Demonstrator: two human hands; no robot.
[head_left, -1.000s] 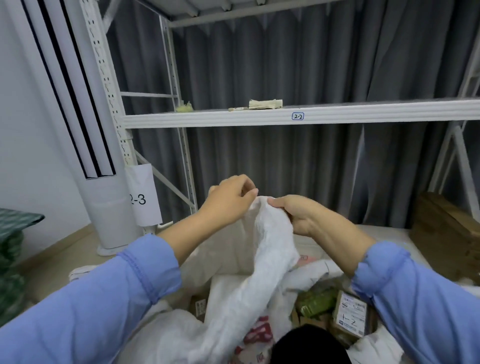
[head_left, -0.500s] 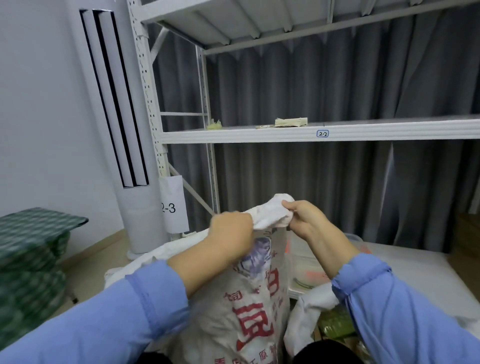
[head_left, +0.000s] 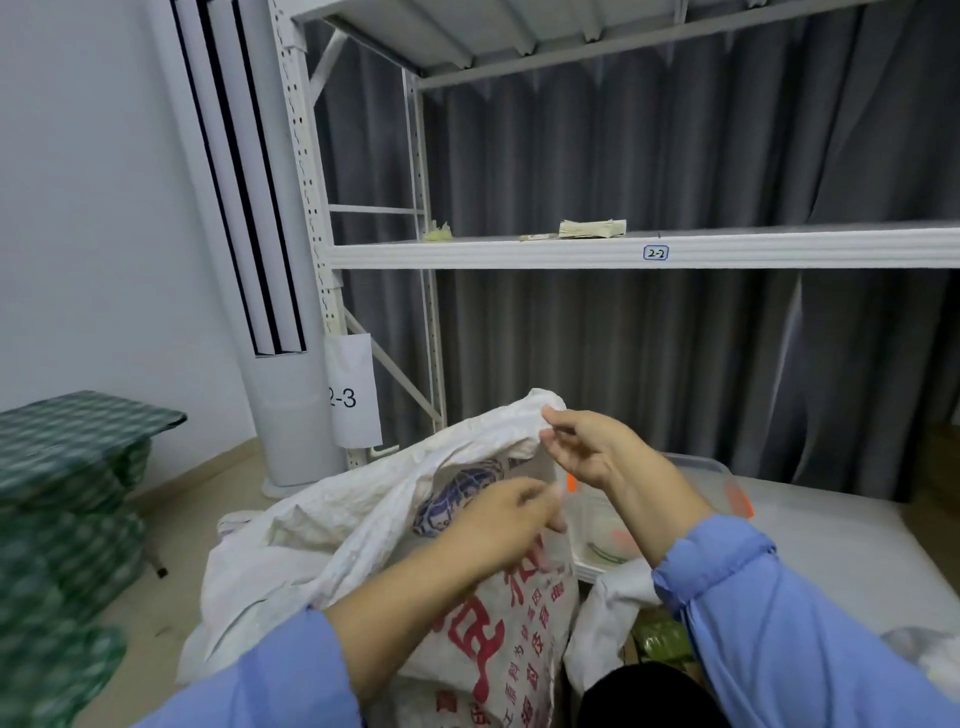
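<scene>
Green patterned stack (head_left: 67, 499): far left, on the floor against the white wall, blurred.
Tower air conditioner (head_left: 291, 405): upright in the corner, just left of the rack's post.
Paper label (head_left: 353, 395): marked "2-3", hanging on the rack's post, above the sack's left part.
Woven sack (head_left: 363, 519): white, with red characters and a blue round emblem on its face. It stands low in the middle in front of the person, with its mouth lifted to a peak on the right and its left side slumped in folds.
Left hand (head_left: 498, 525): lies against the sack's printed face below the peak. Its fingers are motion-blurred, so whether they grasp the cloth cannot be told.
Right hand (head_left: 587, 447): thumb and forefinger pinch the sack's top edge at the peak, and the other fingers are loosely curled.
Sleeves: blue, on both forearms.
Clear plastic box (head_left: 711, 467): with orange latches, behind the right wrist and just right of the sack.
Green packets (head_left: 660, 639): low down, between the sack and the right sleeve.
Rack shelf (head_left: 519, 254): above the hands, with a "2-2" sticker (head_left: 655, 253) on its front edge.
Paper bundle (head_left: 592, 228): lying flat on that shelf.
Grey curtain (head_left: 675, 364): hanging behind the rack.
</scene>
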